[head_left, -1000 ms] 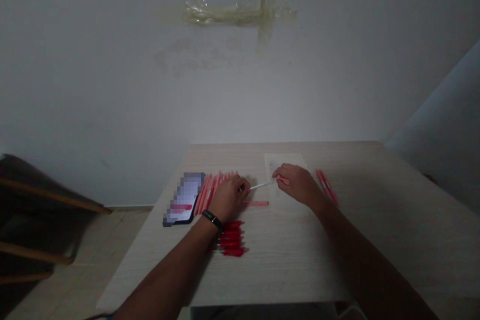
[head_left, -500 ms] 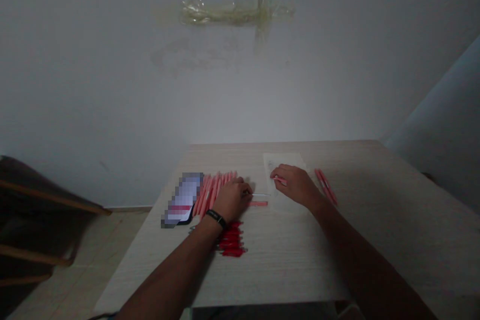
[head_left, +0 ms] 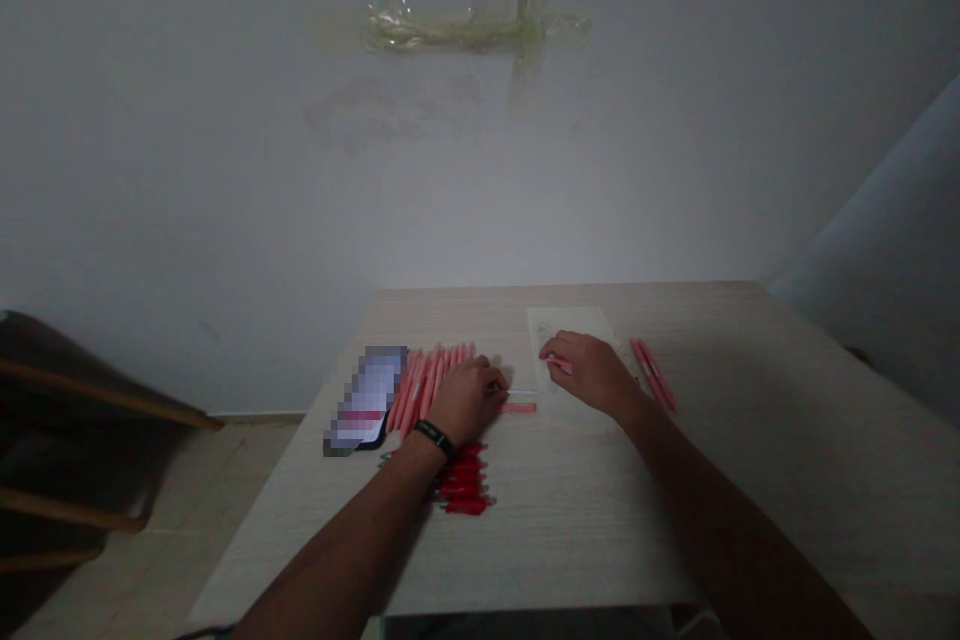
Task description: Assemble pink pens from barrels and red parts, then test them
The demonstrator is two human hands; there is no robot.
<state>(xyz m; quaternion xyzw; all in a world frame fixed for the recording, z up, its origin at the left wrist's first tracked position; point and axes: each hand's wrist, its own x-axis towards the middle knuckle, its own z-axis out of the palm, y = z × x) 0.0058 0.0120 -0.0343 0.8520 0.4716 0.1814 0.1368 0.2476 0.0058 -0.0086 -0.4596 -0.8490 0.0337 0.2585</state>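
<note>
My left hand (head_left: 466, 394) is closed, its fingertips pinching a thin pale pen refill (head_left: 523, 391) that points right, level with the table. Just below it lies a pink pen barrel (head_left: 519, 408), its left end hidden by the hand. My right hand (head_left: 589, 368) is closed on a small pink pen part (head_left: 558, 361), held above a white sheet (head_left: 577, 320). The tips of the two held pieces are apart. Several pink pens (head_left: 420, 388) lie side by side left of my left hand. Red pen pieces (head_left: 465, 480) are grouped under my left wrist, partly covered by it.
A phone (head_left: 369, 398) with a blurred screen rests left of the pink pens. A couple of pink pens (head_left: 653, 375) lie right of my right hand. The wooden table (head_left: 570, 540) meets the wall (head_left: 570, 210) at the back. Dark furniture with wooden bars (head_left: 82, 510) stands at left.
Very little differs. My right hand has shifted slightly, and more of the pink pen part shows between its fingers. My left hand keeps the refill in nearly the same place.
</note>
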